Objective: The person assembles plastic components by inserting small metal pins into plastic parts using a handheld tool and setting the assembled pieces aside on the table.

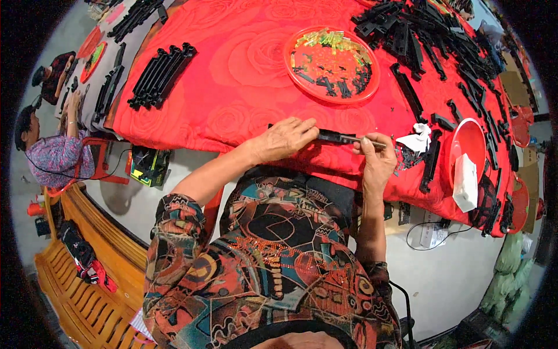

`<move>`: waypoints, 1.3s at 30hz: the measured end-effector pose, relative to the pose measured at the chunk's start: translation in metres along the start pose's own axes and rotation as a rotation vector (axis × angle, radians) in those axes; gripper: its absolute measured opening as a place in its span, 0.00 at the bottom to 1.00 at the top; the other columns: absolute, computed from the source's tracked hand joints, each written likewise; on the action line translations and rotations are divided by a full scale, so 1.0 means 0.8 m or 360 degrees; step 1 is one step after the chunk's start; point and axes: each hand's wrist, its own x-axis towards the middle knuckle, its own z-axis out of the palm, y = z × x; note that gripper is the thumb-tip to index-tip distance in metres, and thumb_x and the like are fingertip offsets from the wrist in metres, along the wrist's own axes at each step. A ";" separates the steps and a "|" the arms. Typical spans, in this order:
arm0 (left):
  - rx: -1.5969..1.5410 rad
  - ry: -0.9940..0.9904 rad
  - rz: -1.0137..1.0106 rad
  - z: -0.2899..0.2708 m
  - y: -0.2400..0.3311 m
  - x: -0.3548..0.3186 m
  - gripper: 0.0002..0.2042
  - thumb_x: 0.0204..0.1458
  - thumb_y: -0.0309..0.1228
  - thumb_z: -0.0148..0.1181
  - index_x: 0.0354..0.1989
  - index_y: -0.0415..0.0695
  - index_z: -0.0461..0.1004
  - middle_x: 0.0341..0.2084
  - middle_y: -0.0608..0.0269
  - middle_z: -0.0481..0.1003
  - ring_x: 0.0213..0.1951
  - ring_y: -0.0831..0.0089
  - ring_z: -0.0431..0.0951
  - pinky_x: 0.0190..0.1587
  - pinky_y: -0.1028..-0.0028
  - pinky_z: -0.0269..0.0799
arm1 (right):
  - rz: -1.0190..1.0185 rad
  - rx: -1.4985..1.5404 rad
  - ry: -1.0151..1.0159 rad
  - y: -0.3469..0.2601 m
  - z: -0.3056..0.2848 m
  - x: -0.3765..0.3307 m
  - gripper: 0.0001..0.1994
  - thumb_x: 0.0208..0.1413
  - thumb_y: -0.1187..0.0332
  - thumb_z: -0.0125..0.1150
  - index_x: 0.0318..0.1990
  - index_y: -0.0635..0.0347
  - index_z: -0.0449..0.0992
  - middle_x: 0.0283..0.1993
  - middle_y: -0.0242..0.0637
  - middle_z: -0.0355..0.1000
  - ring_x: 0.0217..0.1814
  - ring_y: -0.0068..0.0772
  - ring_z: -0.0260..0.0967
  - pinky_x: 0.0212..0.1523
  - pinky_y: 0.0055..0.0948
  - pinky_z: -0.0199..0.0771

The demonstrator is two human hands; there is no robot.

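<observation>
Fingers, left hand (286, 139): closed over one black bar (337, 136), long axis left-to-right, at the red-covered table's (232, 87) near edge. Right hand (379, 161): pinching a slim metal tool (379, 143) at the bar's right end (contact I cannot confirm).

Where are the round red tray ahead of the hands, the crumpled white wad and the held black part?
Round red tray (337, 100): head view, lower rim.
Crumpled white wad (415, 140): head view, its middle.
Held black part (335, 136): head view, its uncovered right-hand stretch.

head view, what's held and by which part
Left hand: long black plastic piece, held left of its middle. Right hand: thin silver metal rod, held toward its right end.
</observation>
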 end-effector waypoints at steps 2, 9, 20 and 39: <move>-0.0074 0.0218 -0.0017 0.008 -0.003 -0.007 0.11 0.45 0.26 0.51 0.39 0.44 0.66 0.39 0.55 0.68 0.36 0.60 0.72 0.38 0.65 0.69 | 0.0029 -0.0004 0.0053 0.004 0.008 0.000 0.05 0.52 0.78 0.58 0.37 0.66 0.70 0.30 0.36 0.71 0.30 0.25 0.73 0.29 0.22 0.77; -0.0181 0.0167 -0.0094 0.011 -0.001 -0.006 0.14 0.42 0.25 0.54 0.40 0.44 0.70 0.38 0.56 0.69 0.40 0.61 0.71 0.41 0.65 0.69 | 0.0121 -0.0263 0.0096 0.025 0.027 -0.007 0.05 0.52 0.76 0.60 0.34 0.64 0.70 0.27 0.32 0.70 0.26 0.17 0.68 0.26 0.17 0.72; -0.0228 0.0185 -0.0362 0.018 0.013 -0.004 0.09 0.43 0.27 0.55 0.35 0.45 0.73 0.37 0.60 0.69 0.40 0.63 0.69 0.39 0.65 0.66 | 0.0267 -0.0250 0.0119 0.033 0.040 -0.008 0.05 0.52 0.76 0.59 0.33 0.64 0.69 0.26 0.32 0.70 0.25 0.17 0.68 0.25 0.17 0.70; -0.0075 0.0359 -0.0429 0.029 0.022 -0.003 0.09 0.43 0.30 0.55 0.35 0.49 0.75 0.35 0.63 0.70 0.35 0.66 0.70 0.33 0.68 0.64 | 0.0196 -0.0241 0.0127 0.035 0.039 -0.011 0.05 0.53 0.78 0.58 0.34 0.67 0.68 0.27 0.35 0.70 0.26 0.21 0.70 0.26 0.20 0.75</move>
